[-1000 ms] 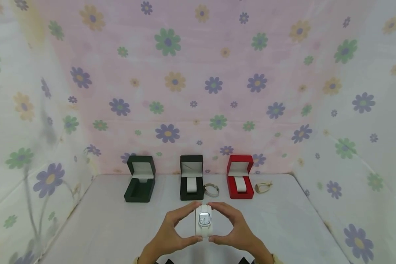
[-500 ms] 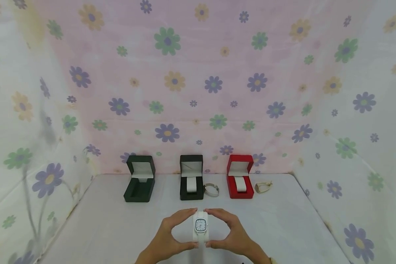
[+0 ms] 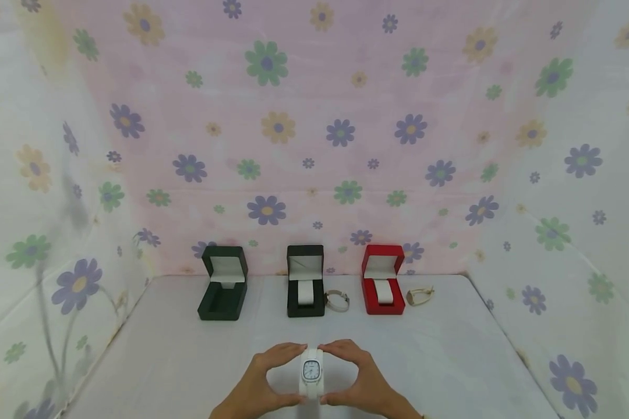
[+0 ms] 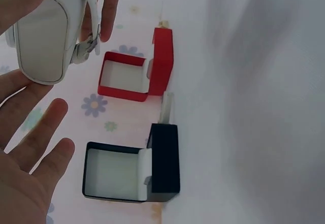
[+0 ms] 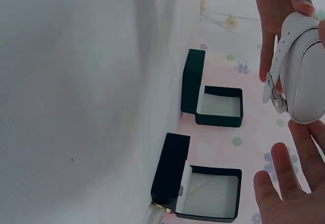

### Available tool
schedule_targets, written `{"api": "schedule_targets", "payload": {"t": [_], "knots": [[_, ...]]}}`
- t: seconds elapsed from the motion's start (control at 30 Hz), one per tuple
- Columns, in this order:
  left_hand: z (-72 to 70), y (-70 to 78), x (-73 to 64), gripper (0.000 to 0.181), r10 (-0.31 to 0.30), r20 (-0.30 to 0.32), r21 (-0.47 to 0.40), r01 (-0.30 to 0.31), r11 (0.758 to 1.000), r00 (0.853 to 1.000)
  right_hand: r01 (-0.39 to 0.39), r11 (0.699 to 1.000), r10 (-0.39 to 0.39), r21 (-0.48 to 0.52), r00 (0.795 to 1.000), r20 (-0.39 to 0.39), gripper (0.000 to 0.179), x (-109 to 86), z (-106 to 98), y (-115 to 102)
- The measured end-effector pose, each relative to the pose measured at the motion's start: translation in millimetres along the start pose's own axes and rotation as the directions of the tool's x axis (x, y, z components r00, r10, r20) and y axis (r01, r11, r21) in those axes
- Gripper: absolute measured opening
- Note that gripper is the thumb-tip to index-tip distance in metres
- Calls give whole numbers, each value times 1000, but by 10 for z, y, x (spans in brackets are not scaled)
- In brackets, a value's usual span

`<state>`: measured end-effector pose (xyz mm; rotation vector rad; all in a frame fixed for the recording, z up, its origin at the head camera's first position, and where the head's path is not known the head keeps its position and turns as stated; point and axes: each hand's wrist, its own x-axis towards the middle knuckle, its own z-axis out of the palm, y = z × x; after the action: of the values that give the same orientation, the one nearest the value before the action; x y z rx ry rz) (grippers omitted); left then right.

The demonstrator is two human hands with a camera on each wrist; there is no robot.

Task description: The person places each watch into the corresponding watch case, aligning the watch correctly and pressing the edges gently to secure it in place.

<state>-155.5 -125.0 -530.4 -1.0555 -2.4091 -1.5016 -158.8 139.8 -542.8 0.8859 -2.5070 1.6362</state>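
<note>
A white wristwatch (image 3: 311, 370) with a squarish face is strapped round a white cushion (image 4: 41, 41). My left hand (image 3: 259, 381) holds it from the left and my right hand (image 3: 364, 381) from the right. Each has its thumb at the near end and fingertips at the far end. The dial faces up towards my head. In the right wrist view the buckled strap (image 5: 284, 56) hangs under the cushion. Beyond my hands stand three raised-lid watch boxes: dark green (image 3: 220, 305) with a hollow inside, black (image 3: 291, 302) and red (image 3: 368, 299).
A white cushion (image 3: 306, 293) sits in the black box, and another cushion (image 3: 383, 292) in the red one. A silver-toned watch (image 3: 338, 309) lies beside the black box, a gold-toned watch (image 3: 412, 298) right of the red. White cloth covers the table (image 3: 162, 361); flowered cloth (image 3: 314, 116) hangs behind.
Both hands have drawn the watch and its cushion nearer to me and slightly left. The dial has turned to face my head more squarely. The boxes and other watches stay put.
</note>
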Motion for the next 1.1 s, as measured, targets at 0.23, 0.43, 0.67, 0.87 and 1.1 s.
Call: {"api": "schedule_targets", "payload": {"t": [0.23, 0.43, 0.67, 0.87, 1.1], "knots": [[-39, -69, -58, 77, -94, 57, 19, 93, 995, 994, -48, 999, 47, 20, 998, 39, 69, 3, 96, 42], [-65, -125, -98, 78, -148, 94, 80, 141, 987, 984, -102, 994, 99, 41, 992, 72, 71, 16, 166, 64], [-100, -194, -143, 81, -146, 93, 117, 135, 984, 985, -135, 990, 132, 28, 987, 92, 71, 45, 223, 70], [-189, -237, -122, 80, -158, 81, 151, 145, 978, 984, -94, 995, 96, -29, 992, 85, 71, 145, 281, 76], [-364, -299, -42, 81, -199, 82, 139, 187, 973, 977, -44, 998, 47, -55, 997, 64, 73, 341, 353, 101]]}}
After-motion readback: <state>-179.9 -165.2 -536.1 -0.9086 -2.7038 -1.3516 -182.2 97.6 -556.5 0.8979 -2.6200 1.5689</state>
